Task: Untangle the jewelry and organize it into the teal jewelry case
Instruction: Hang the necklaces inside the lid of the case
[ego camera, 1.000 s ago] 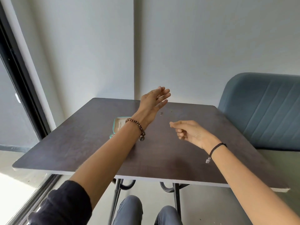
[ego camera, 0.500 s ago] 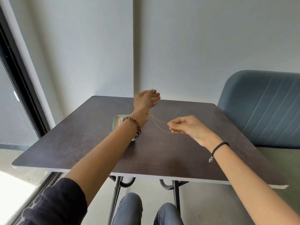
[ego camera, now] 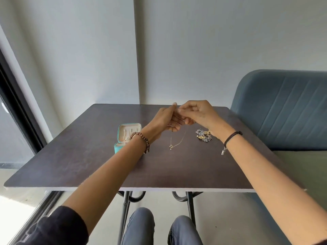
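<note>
Left hand [ego camera: 165, 120]: raised above the table's far half, fingers curled and thumb up. It pinches the chain [ego camera: 179, 140], and fine strands cross my fingers.
Right hand [ego camera: 199, 113]: raised at the same height, fingers curled. Its tips meet the left thumb and pinch the chain at the same spot.
Chain: it hangs from the pinch in a narrow loop down to the table.
Pendant [ego camera: 170, 147]: at the loop's low end, resting on the table between my forearms.
Case [ego camera: 128, 134]: teal, open, on the table just left of my left wrist, well apart from the chain.
Case lid: tipped back, cream lining facing me, with ridged slots. A small gold-toned thing shows low against the lining, too small to identify.
Case base: only the teal front corner and a sliver of the cream inside show. My left forearm hides the rest, so I cannot tell what it contains.
Earrings [ego camera: 204, 135]: a loose cluster, gold and bluish, on the table just beside my right wrist, outside the case.
Table [ego camera: 85, 165]: dark wood grain with a pale edge.
Wrists: bead bracelet [ego camera: 143, 140] on the left, black cord bracelet [ego camera: 232, 137] with a small hanging charm on the right.
Chair [ego camera: 283, 110]: blue and padded, at the table's right side.
</note>
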`<state>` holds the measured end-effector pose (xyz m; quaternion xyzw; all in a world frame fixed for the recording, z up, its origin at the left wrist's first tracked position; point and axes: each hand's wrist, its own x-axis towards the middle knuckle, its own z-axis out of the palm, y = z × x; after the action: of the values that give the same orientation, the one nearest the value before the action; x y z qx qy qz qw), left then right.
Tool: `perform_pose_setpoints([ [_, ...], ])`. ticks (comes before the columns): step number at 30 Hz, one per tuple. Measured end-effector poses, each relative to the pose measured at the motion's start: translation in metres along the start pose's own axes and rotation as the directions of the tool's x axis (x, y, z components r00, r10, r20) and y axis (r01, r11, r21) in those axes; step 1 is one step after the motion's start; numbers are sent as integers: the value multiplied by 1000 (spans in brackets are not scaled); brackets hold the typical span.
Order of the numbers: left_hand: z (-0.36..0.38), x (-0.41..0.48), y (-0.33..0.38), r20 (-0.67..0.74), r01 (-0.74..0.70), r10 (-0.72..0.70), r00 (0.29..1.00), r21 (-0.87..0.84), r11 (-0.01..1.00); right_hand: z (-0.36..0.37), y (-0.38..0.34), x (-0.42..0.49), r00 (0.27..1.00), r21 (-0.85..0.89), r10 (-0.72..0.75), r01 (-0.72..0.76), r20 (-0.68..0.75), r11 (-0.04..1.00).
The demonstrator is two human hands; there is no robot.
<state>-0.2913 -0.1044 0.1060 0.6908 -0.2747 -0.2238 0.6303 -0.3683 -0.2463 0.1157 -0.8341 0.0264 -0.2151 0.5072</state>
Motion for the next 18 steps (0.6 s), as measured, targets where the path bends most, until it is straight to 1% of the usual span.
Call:
perform_pose_setpoints([
  [2, 0, 0, -1, 11, 21, -21, 1000, 5, 1000, 1, 8, 0, 998, 17, -1, 2, -58, 1000],
  [4, 0, 1, -1, 26, 49, -48, 999, -29, 998, 3, 14, -1, 997, 37, 21, -19, -72, 999],
  [7, 0, 0, -1, 37, 94, -89, 995, -151, 984, 7, 20, -1, 992, 198, 118, -108, -37, 974],
  [9, -1, 0, -2, 46, 92, -84, 995, -196, 976, 10, 22, -1, 983, 334, 182, -175, 10, 926],
  [12, -7, -2, -4, 95, 79, -59, 994, -225, 971, 11, 24, -1, 972, 407, 231, -231, 51, 884],
  [15, -13, -2, -6, 124, 64, -37, 992, -226, 972, 12, 25, -3, 964, 508, 240, -264, 114, 820],
  [18, -17, 1, -8, 95, 54, -29, 995, -275, 960, 15, 22, -4, 960, 631, 242, -276, 140, 725],
])
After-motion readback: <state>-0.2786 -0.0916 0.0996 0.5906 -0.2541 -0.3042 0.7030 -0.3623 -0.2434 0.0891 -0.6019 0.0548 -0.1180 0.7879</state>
